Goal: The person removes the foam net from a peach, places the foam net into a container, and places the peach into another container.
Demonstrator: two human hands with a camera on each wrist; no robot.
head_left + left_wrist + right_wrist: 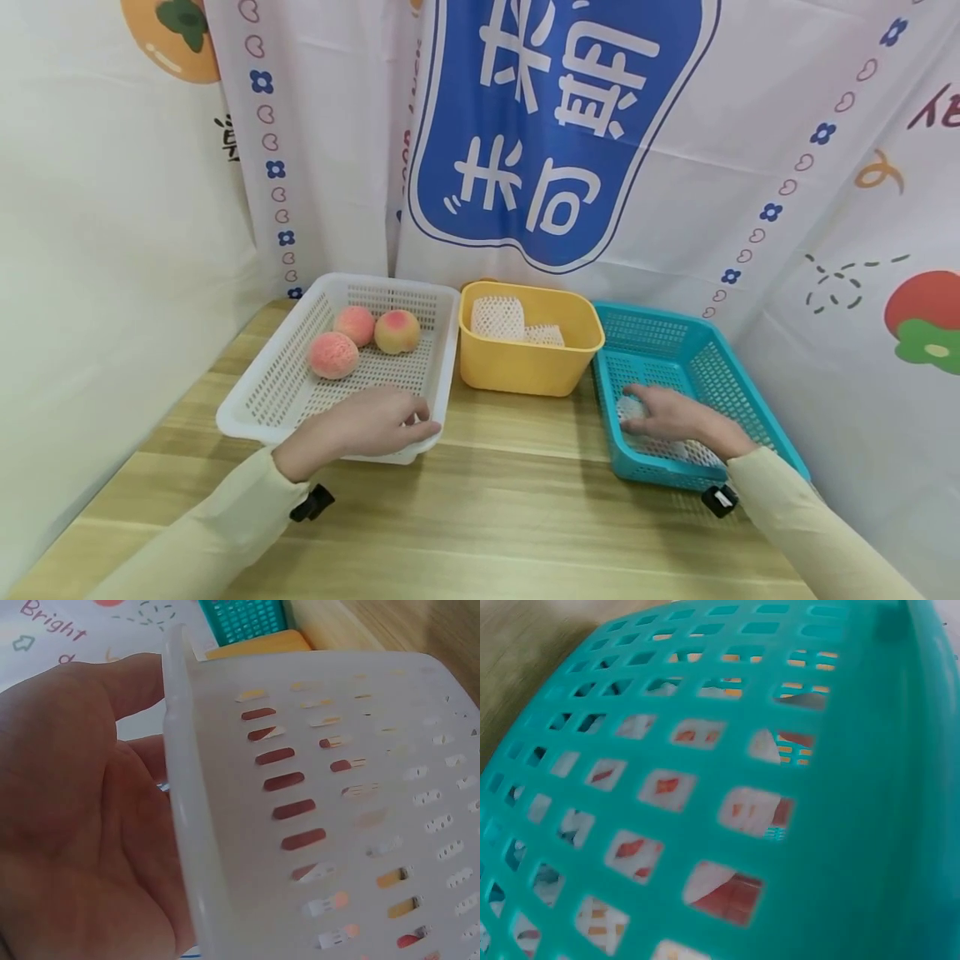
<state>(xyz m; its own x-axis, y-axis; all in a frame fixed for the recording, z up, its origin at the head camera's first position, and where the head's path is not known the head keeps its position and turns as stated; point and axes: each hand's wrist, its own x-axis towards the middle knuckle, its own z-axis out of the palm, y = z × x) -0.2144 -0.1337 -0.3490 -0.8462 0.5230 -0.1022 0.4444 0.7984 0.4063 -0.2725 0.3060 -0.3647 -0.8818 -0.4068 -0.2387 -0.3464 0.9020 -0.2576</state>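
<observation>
While the left hand lies over the near right corner of the white basket, the right hand reaches down into the teal basket and takes a white net between thumb and fingers. That net sits beside the teal basket's left edge, toward its near left corner; other nets lie along the near edge, partly hidden under the hand and wrist. The right thumb and forefinger stand well parted, curved to either side of the net, though how firmly they press cannot be told, and the right wrist view shows mostly the basket's slotted wall. The left fingers are loosely bent past the rim with nothing seen between them; whether they bear on the rim is unclear. The net looks like foam mesh, so it should be very light, soft and springy, unlikely to break but liable to squash flat, stretch or snag on a neighbour or on the slots. A gentle pinch at one end, taking a single layer of mesh, would probably suit it best, since a hard squeeze would close its opening. On the table, the yellow bin stands near the far edge with two more nets in it, while three peaches lie toward the white basket's far edge, touching or close together.
</observation>
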